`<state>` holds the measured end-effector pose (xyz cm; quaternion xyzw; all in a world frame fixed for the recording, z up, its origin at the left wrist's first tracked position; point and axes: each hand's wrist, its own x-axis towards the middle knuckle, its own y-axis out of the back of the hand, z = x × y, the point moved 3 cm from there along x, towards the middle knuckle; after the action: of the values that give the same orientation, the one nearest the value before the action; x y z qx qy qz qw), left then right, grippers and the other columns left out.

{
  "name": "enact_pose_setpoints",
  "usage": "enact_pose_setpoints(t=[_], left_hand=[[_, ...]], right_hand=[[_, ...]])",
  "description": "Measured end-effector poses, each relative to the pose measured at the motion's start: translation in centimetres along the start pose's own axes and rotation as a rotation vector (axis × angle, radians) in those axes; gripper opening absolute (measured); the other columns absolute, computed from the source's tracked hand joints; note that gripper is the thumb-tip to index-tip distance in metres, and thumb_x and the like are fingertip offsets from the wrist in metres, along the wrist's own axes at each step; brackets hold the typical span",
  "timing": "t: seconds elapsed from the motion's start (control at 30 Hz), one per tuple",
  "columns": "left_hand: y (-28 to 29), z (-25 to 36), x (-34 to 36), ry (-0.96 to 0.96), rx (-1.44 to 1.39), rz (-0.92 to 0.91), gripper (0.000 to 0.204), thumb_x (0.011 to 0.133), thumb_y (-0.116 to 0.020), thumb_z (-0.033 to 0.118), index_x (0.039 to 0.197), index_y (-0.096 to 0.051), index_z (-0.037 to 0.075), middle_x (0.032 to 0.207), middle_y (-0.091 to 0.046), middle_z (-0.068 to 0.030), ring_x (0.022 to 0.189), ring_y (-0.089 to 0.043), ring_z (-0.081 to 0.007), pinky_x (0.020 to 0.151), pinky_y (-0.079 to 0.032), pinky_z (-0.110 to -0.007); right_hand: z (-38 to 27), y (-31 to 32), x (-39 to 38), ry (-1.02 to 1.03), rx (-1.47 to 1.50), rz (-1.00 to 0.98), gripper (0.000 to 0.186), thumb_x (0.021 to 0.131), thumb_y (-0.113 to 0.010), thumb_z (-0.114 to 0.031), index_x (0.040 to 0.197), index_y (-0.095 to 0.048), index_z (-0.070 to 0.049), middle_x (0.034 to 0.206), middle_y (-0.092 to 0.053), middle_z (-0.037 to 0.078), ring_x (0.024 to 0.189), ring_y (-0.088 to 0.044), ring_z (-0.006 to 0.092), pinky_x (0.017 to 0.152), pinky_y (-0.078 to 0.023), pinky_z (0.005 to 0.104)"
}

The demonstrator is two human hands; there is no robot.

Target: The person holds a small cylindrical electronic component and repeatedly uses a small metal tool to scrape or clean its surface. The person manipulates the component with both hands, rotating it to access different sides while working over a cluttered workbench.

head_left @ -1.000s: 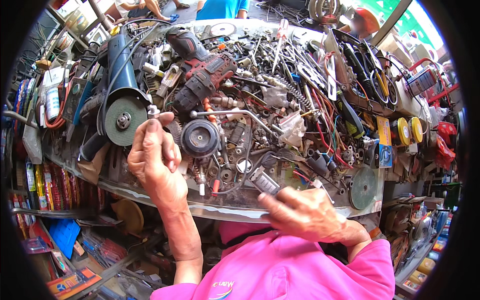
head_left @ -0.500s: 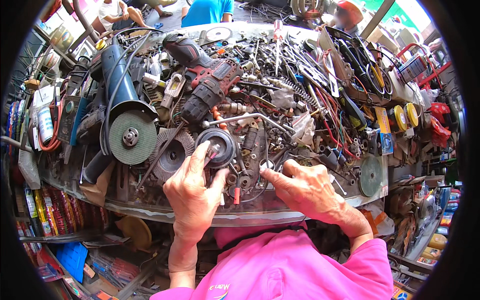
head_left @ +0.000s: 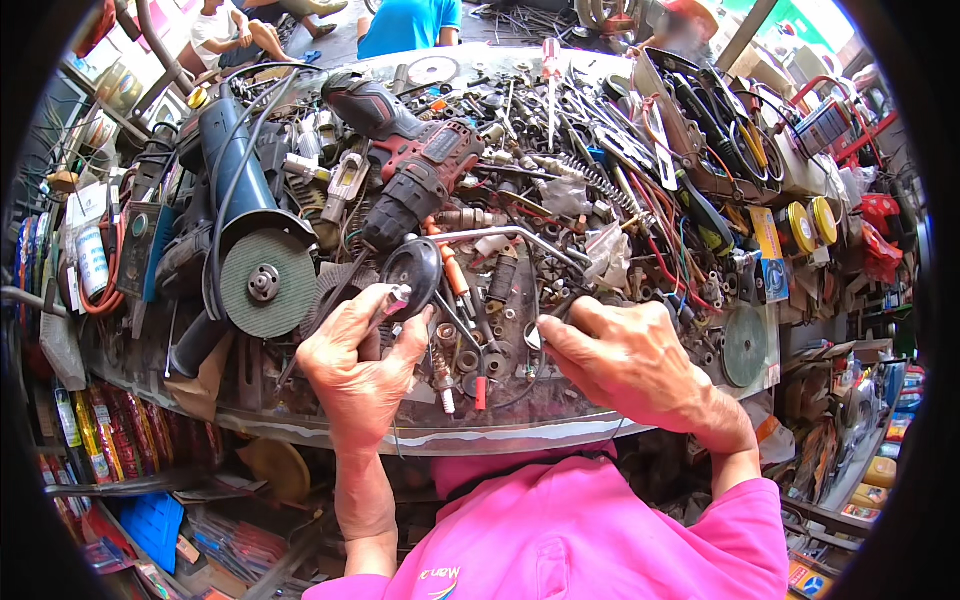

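My left hand (head_left: 355,360) is closed, thumb and forefinger around a small shiny pinkish piece (head_left: 396,299). Just beyond its fingertips a black round disc (head_left: 413,270) stands tilted; whether the fingers also grip it, I cannot tell. My right hand (head_left: 625,350) has its fingers curled, pinching a small round, pale metal piece (head_left: 533,337) low over the table. Among the loose parts between the hands are a spark plug (head_left: 443,375) and a red-tipped rod (head_left: 481,392). A toothed round wheel (head_left: 335,285) is partly hidden behind my left hand.
An angle grinder (head_left: 240,200) with a green disc lies left. A red-and-black cordless drill (head_left: 425,160) and a bent metal bar (head_left: 525,236) lie ahead. A tool box (head_left: 690,120) stands far right. The table's front edge (head_left: 480,440) runs before me; people sit beyond the far side.
The black disc has gone from lying flat to tilted, shifting slightly left and away. My left hand moved left and a little nearer, uncovering the spark plug. My right hand shifted slightly right.
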<state>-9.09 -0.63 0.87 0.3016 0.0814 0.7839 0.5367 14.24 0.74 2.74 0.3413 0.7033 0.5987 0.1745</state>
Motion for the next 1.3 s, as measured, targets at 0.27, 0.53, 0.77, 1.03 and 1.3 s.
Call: enact_pose_setpoints(t=[0.27,0.53,0.77,1.03,1.3], left_hand=[[-0.4,-0.4,-0.1,-0.059,0.013,0.055,0.029,0.067,-0.079,-0.001,0.094,-0.068,0.002,0.066,-0.053,0.0061,0.051,-0.034,0.0008,0.043,-0.022,-0.019],[-0.4,-1.1,-0.4,-0.068,0.039,0.069,0.032,0.064,-0.080,0.001,0.094,-0.067,0.002,0.066,-0.054,0.0046,0.049,-0.036,-0.0023,0.043,-0.025,-0.021],[-0.7,-0.9,-0.6,-0.137,0.094,0.066,0.033,0.065,-0.080,0.001,0.095,-0.067,0.003,0.065,-0.055,0.0006,0.047,-0.040,-0.0064,0.043,-0.030,-0.024],[-1.1,-0.4,-0.8,-0.145,0.167,0.006,0.033,0.066,-0.081,0.003,0.096,-0.068,0.005,0.066,-0.057,-0.0038,0.050,-0.048,-0.0133,0.047,-0.038,-0.028],[-1.5,1.0,-0.9,-0.143,0.214,-0.106,0.040,0.063,-0.086,0.006,0.098,-0.068,0.000,0.078,-0.067,-0.0098,0.069,-0.066,-0.0180,0.064,-0.052,-0.029]], right_hand=[[-2.7,-3.8,4.6,0.216,0.184,-0.052,0.044,0.081,-0.062,-0.015,0.119,-0.051,0.005,0.079,-0.052,0.011,0.060,-0.063,0.0233,0.042,-0.046,0.0349],[-3.0,-5.0,5.9,0.126,0.321,-0.107,0.026,0.082,-0.066,-0.020,0.089,-0.050,-0.001,0.081,-0.056,0.015,0.062,-0.062,0.0309,0.048,-0.047,0.0409],[-2.1,-4.8,4.9,-0.018,0.363,-0.032,0.035,0.087,-0.065,-0.029,0.101,-0.052,0.000,0.083,-0.059,0.015,0.068,-0.063,0.0331,0.051,-0.048,0.0420],[2.5,0.3,3.1,-0.151,0.056,0.193,0.024,0.086,-0.067,-0.031,0.090,-0.063,-0.007,0.079,-0.060,0.009,0.064,-0.063,0.0283,0.052,-0.049,0.0392],[7.1,3.9,0.8,-0.285,-0.060,0.255,0.024,0.086,-0.068,-0.031,0.089,-0.066,-0.007,0.079,-0.063,0.010,0.066,-0.064,0.0291,0.056,-0.050,0.0397]])
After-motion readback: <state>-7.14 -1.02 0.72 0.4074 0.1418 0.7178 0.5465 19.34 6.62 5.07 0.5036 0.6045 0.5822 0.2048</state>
